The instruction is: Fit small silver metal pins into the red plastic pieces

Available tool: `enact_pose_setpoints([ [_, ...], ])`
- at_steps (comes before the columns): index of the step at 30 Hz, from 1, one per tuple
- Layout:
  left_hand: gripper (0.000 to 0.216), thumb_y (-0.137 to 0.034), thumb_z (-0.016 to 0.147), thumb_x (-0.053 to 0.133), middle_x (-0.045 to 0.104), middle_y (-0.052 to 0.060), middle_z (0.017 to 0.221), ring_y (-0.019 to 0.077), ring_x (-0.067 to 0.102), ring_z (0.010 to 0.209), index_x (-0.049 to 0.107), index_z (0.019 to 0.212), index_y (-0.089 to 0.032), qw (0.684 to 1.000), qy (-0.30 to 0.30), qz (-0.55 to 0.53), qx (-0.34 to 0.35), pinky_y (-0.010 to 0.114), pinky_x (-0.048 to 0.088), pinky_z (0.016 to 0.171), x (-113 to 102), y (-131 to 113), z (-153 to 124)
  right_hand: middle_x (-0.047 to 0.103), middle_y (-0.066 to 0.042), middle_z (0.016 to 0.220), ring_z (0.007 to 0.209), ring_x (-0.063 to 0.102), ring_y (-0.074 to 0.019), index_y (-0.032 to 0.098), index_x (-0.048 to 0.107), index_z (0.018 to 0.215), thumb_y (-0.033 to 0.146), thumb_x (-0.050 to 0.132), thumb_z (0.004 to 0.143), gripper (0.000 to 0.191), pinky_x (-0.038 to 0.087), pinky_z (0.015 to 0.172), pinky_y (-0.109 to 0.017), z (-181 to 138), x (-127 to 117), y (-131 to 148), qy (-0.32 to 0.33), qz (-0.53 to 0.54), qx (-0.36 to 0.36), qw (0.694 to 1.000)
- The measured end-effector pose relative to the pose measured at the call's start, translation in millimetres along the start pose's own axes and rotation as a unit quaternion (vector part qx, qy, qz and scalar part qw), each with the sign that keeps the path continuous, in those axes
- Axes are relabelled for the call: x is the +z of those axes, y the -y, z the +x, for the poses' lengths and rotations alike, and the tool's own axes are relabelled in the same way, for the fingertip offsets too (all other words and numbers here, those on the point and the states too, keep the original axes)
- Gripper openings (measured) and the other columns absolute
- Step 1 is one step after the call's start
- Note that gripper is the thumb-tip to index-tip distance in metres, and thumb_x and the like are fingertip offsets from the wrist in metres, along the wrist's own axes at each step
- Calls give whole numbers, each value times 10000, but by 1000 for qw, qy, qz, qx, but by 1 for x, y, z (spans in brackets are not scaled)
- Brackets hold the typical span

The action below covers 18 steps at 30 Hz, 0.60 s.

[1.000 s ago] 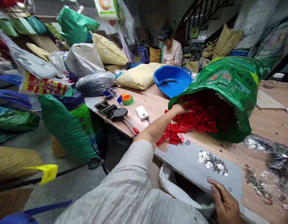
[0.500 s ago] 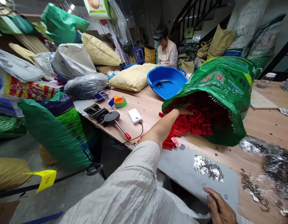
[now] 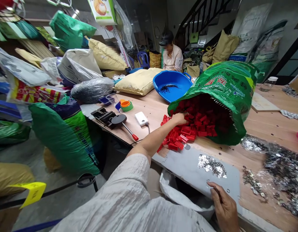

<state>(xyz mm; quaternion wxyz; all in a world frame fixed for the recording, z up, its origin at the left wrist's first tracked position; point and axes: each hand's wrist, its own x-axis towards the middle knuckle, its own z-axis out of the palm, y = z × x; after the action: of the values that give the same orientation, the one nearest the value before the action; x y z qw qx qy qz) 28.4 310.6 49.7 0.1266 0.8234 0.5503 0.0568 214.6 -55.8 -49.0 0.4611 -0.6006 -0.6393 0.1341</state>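
My left hand (image 3: 181,118) reaches into the heap of small red plastic pieces (image 3: 186,130) at the mouth of a green woven sack (image 3: 226,82) lying on its side. Its fingers are mostly hidden by the hand itself and the pieces. My right hand (image 3: 223,204) is by the front edge of a grey board (image 3: 187,162), fingers curled in and thumb close to the index finger. Whatever it may hold is hidden. A small ring lies by its fingertip. Shiny flat metal pieces (image 3: 211,166) form a pile on the board.
A black hand press (image 3: 103,116) with a red-tipped lever and a white device (image 3: 141,119) with a cable stand to the left. Behind are a blue basin (image 3: 172,85) and a tan sack (image 3: 136,80). Bagged metal parts (image 3: 281,164) lie right. Another person (image 3: 173,56) sits at the back.
My left hand has drawn back a little from deeper in the sack, toward its mouth. More red pieces spread over the table at the left. My right hand looks much the same.
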Motion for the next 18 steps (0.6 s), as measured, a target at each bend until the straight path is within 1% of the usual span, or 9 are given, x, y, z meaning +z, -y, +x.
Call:
enact_pose_setpoints([
  [3,520,-344,760,632,660,54,1266,268,634,1130,592,1278,-320,1000,-10,3,11,357,488,964,-1,7,-18,773,-8,951,799,743,-168,236,710,1032,387,529,946,251,580,690,-191,-1,-1,1,0,0,4,1000],
  [5,437,-327,767,620,664,61,1247,264,634,1124,643,1202,-291,1000,-16,2,16,355,483,972,-1,12,-31,773,-8,950,799,742,-168,235,709,1031,388,527,947,252,579,693,-193,-1,-1,0,0,0,3,1000],
  [7,400,-341,772,623,672,57,1223,259,632,1118,661,1166,-279,1000,-22,-3,20,353,478,980,-2,18,-43,773,-8,956,813,743,-170,234,710,1030,385,526,947,253,578,694,-194,-1,-1,0,2,0,4,1000],
  [10,383,-428,781,643,708,17,1135,229,648,1069,676,1136,-291,999,-23,-26,25,313,489,956,-5,30,-54,773,-13,969,831,742,-176,232,710,1033,387,526,945,256,578,703,-200,-1,-1,0,4,2,8,1000],
  [12,394,-496,820,603,718,0,1106,201,658,1036,671,1149,-290,998,-30,-45,19,281,498,930,-10,40,-54,772,-14,959,809,741,-174,232,711,1031,391,526,944,259,577,687,-199,-1,-2,1,5,5,11,1000],
  [14,441,-531,875,522,702,14,1163,190,648,1060,640,1208,-267,997,-50,-58,1,274,494,938,-16,50,-48,772,-11,934,756,737,-164,234,712,1028,394,527,943,259,570,644,-189,-1,-3,3,8,3,17,1000],
  [16,510,-563,892,480,665,52,1245,215,622,1120,608,1262,-236,995,-71,-61,-20,308,477,977,-21,57,-38,771,-6,918,723,732,-156,238,714,1026,400,531,941,259,563,614,-180,-1,-4,3,10,0,23,1000],
  [18,599,-621,840,534,638,85,1292,268,589,1176,597,1288,-229,995,-74,-56,-37,364,461,1009,-23,59,-26,770,-5,909,712,729,-154,240,716,1021,413,534,938,265,563,614,-179,-1,-4,4,7,-3,25,1000],
])
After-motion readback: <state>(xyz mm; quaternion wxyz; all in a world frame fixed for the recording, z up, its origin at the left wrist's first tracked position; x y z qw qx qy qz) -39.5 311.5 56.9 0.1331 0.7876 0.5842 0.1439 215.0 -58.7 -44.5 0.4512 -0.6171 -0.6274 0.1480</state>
